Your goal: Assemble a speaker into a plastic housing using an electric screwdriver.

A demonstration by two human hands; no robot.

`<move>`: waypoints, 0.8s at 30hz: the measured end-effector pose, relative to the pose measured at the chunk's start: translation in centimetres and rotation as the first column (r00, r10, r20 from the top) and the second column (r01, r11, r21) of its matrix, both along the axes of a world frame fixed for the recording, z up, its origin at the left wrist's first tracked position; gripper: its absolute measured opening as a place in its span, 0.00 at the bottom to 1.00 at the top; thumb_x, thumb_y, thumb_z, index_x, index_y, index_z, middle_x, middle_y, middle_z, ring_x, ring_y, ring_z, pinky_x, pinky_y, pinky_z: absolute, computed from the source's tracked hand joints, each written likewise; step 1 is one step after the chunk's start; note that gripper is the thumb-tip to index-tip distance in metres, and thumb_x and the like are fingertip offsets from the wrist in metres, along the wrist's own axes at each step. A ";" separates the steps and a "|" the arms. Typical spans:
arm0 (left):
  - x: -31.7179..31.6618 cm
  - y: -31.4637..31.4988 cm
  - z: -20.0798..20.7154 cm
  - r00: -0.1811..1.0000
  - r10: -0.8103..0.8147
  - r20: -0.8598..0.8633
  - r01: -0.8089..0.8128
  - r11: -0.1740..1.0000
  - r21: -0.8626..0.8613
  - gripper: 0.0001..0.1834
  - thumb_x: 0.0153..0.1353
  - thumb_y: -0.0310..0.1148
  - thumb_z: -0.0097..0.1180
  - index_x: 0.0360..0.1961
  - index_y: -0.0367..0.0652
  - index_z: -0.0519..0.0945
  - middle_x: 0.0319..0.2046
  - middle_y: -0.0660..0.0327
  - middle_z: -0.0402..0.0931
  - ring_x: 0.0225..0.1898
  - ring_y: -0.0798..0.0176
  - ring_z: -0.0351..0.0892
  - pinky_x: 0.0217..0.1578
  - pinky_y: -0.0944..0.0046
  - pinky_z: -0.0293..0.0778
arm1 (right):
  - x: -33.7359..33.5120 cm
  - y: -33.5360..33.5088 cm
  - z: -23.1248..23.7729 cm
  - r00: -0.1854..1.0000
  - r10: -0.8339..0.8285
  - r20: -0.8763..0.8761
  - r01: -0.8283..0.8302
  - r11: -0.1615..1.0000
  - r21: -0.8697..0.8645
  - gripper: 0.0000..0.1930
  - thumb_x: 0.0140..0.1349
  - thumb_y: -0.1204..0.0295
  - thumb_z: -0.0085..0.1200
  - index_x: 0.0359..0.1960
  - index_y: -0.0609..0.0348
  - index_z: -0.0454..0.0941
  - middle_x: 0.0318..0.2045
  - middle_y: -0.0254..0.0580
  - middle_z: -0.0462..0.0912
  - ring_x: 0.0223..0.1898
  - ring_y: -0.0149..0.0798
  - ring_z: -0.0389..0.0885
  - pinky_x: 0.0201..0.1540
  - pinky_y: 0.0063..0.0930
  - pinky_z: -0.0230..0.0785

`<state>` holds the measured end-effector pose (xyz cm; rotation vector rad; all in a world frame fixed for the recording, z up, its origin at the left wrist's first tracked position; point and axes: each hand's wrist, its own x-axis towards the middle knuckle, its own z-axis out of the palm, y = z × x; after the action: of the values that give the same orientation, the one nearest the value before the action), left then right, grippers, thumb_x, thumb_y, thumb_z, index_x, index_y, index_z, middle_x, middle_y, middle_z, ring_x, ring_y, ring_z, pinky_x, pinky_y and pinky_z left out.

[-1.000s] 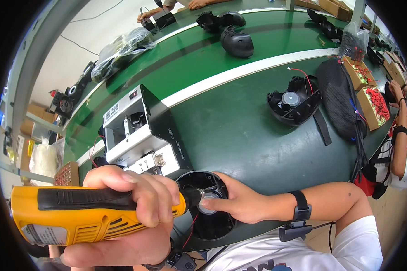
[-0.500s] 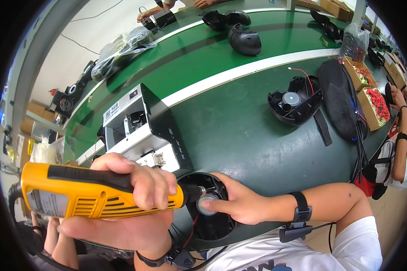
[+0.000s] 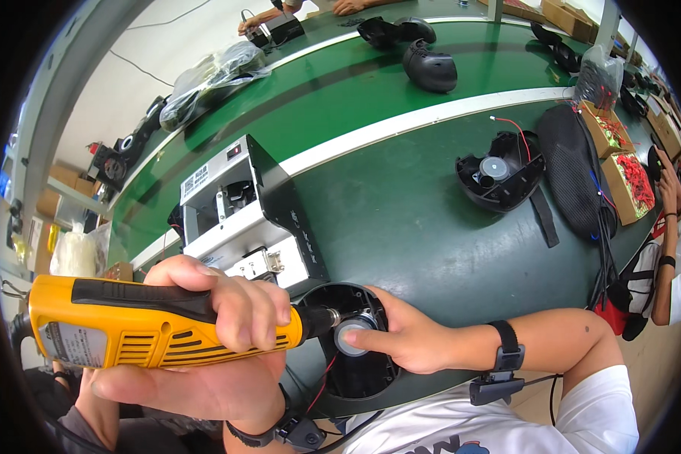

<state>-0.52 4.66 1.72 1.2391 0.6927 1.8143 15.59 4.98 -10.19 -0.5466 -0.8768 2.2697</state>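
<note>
My left hand [image 3: 234, 318] is wrapped round a yellow and black electric screwdriver [image 3: 151, 348], held level and pointing right. Its tip [image 3: 333, 316] is at the upper left edge of a small round speaker [image 3: 349, 328] inside a black plastic shell [image 3: 362, 378]. Whether it touches a screw there cannot be made out. My right hand [image 3: 412, 337] grips the shell's right side, its thumb pressed across the speaker and its other fingers partly hidden behind the rim. A thin red wire [image 3: 324, 382] hangs from the shell.
A silver and black box-shaped machine [image 3: 250, 219] stands beyond the screwdriver. Farther right lie a similar shell with a speaker [image 3: 499, 181], a black mesh piece [image 3: 571, 170] and boxes of red wires [image 3: 629, 185]. Black shells [image 3: 430, 66] rest across the white strip. Co-workers' hands [image 3: 667, 189] show at the edges.
The view has shifted slightly, so the bench items sit farther right. The screwdriver has moved slightly left, while the shell appears slightly higher and farther right. Both hands keep their grips.
</note>
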 end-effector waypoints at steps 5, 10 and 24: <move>0.6 -0.1 0.1 0.999 -0.005 0.044 0.006 1.000 -0.012 0.45 0.54 0.77 0.45 0.47 0.40 0.69 0.19 0.66 0.70 0.16 0.67 0.72 0.22 0.62 0.73 | 0.1 0.1 -0.1 0.999 0.011 0.038 -0.010 1.000 -0.022 0.29 0.65 0.73 0.58 0.64 0.67 0.57 0.52 0.42 0.74 0.52 0.31 0.72 0.58 0.29 0.67; 0.3 0.0 -0.1 0.995 -0.050 0.085 0.055 0.997 -0.052 0.45 0.53 0.78 0.45 0.46 0.41 0.69 0.19 0.66 0.70 0.17 0.68 0.72 0.22 0.62 0.72 | 0.0 0.1 0.0 1.000 0.012 0.017 -0.012 1.000 -0.020 0.29 0.65 0.73 0.57 0.64 0.67 0.57 0.51 0.42 0.74 0.52 0.30 0.73 0.57 0.29 0.68; 0.0 -0.5 1.9 1.000 0.014 0.014 -0.016 0.994 0.111 0.38 0.58 0.70 0.50 0.47 0.42 0.68 0.20 0.69 0.67 0.16 0.74 0.68 0.22 0.67 0.69 | 0.5 0.7 -0.3 1.000 -0.013 0.011 0.014 0.997 -0.078 0.27 0.64 0.70 0.60 0.60 0.66 0.62 0.49 0.41 0.76 0.51 0.30 0.75 0.56 0.28 0.68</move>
<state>-0.49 4.20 3.59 1.2966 0.6021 1.8934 16.12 5.66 -10.53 -0.5985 -0.7899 2.2982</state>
